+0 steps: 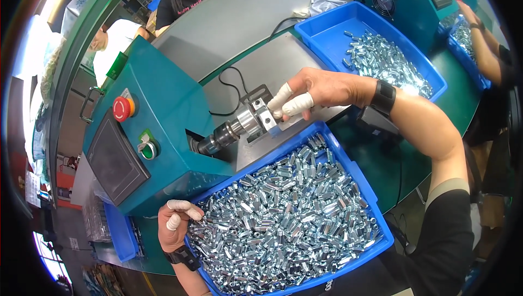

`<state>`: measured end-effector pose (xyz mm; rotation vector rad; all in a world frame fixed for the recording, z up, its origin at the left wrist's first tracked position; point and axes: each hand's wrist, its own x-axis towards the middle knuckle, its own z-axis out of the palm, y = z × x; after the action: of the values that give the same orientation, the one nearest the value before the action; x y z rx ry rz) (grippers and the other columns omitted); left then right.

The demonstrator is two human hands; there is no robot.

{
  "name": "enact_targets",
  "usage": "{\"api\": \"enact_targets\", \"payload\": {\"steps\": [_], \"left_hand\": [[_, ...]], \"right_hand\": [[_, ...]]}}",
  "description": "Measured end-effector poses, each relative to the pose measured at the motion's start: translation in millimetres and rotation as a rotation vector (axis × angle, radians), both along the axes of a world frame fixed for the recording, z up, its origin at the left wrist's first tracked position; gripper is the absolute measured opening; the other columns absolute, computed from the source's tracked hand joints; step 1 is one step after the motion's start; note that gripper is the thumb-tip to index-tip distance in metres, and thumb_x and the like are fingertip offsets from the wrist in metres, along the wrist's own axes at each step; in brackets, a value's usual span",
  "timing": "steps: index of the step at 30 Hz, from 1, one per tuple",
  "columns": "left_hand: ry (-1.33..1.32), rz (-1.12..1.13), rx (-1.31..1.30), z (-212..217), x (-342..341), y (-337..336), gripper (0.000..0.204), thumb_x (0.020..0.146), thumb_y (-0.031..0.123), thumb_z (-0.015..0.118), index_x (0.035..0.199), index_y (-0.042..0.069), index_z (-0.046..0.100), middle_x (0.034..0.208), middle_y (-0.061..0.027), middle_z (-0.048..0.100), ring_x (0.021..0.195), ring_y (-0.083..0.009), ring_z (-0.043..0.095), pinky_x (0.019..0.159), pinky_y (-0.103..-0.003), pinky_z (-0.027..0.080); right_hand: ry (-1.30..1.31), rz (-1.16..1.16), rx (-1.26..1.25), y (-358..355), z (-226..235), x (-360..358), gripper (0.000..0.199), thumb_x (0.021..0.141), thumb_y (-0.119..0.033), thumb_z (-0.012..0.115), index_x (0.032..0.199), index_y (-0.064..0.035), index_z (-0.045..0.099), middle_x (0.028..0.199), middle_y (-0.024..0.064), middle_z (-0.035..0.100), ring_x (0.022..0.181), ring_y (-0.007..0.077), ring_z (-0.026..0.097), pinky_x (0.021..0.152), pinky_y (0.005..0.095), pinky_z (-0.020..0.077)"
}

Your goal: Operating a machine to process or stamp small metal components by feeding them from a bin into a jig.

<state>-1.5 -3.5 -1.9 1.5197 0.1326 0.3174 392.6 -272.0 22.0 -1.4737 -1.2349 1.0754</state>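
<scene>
My right hand (pixel 329 89), its fingertips wrapped in white covers, reaches to the metal clamping block (pixel 264 113) in front of the machine's round steel spindle (pixel 218 137). Its fingers are pinched together at the block's side; whatever is between them is hidden. At the left rim of the near blue tray (pixel 357 168) is my left hand (pixel 178 225), fingers also in white covers and curled together at the edge of the heap. What they hold is too small to make out. Shiny hexagonal metal standoffs (pixel 283 214) fill this tray.
A teal machine (pixel 158 97) with a red stop button (pixel 123 109), green knob (pixel 147 150) and dark screen (pixel 115 159) stands left. Behind my right hand, another blue tray (pixel 327 26) holds more metal pieces (pixel 384 59). People sit beyond the grey partition; another person's arm (pixel 485 50) is far right.
</scene>
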Motion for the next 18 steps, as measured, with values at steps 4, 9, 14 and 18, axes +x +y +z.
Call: {"api": "enact_targets", "payload": {"steps": [4, 9, 14, 18], "left_hand": [[0.003, -0.001, -0.008, 1, 1, -1, 0.043, 0.093, 0.037, 0.069, 0.115, 0.001, 0.064, 0.089, -0.0142, 0.072, 0.084, -0.0253, 0.067, 0.082, -0.039, 0.053], [0.011, -0.004, -0.033, -1, -10, 1, 0.044, 0.094, 0.036, 0.068, 0.118, 0.0, 0.063, 0.094, -0.0153, 0.071, 0.091, -0.027, 0.068, 0.086, -0.039, 0.053], [0.044, -0.033, -0.048, -1, -10, 5, 0.045, 0.096, 0.035, 0.066, 0.121, -0.002, 0.062, 0.099, -0.0159, 0.071, 0.097, -0.0272, 0.068, 0.088, -0.038, 0.053], [0.071, -0.042, -0.039, -1, -12, 8, 0.045, 0.097, 0.035, 0.065, 0.123, -0.002, 0.062, 0.102, -0.0159, 0.071, 0.099, -0.0258, 0.068, 0.088, -0.038, 0.053]], "right_hand": [[-0.01, -0.022, -0.021, -4, 2, 2, 0.044, 0.093, -0.032, 0.07, 0.124, -0.0004, 0.067, 0.105, 0.0086, 0.072, 0.088, 0.0119, 0.063, 0.072, 0.024, 0.0519], [-0.015, -0.201, -0.142, -13, 18, 3, 0.04, 0.095, -0.032, 0.067, 0.118, 0.0013, 0.068, 0.096, 0.0069, 0.072, 0.076, 0.0097, 0.063, 0.064, 0.0228, 0.0494], [0.085, -0.323, -0.072, -19, 12, 4, 0.038, 0.096, -0.032, 0.066, 0.116, 0.0009, 0.066, 0.088, 0.0057, 0.071, 0.069, 0.0102, 0.063, 0.06, 0.0233, 0.0478], [-0.373, -0.455, -0.087, -1, 41, -40, 0.045, 0.092, -0.033, 0.068, 0.12, 0.0025, 0.064, 0.081, 0.0105, 0.07, 0.069, 0.0182, 0.066, 0.062, 0.0308, 0.0514]]}}
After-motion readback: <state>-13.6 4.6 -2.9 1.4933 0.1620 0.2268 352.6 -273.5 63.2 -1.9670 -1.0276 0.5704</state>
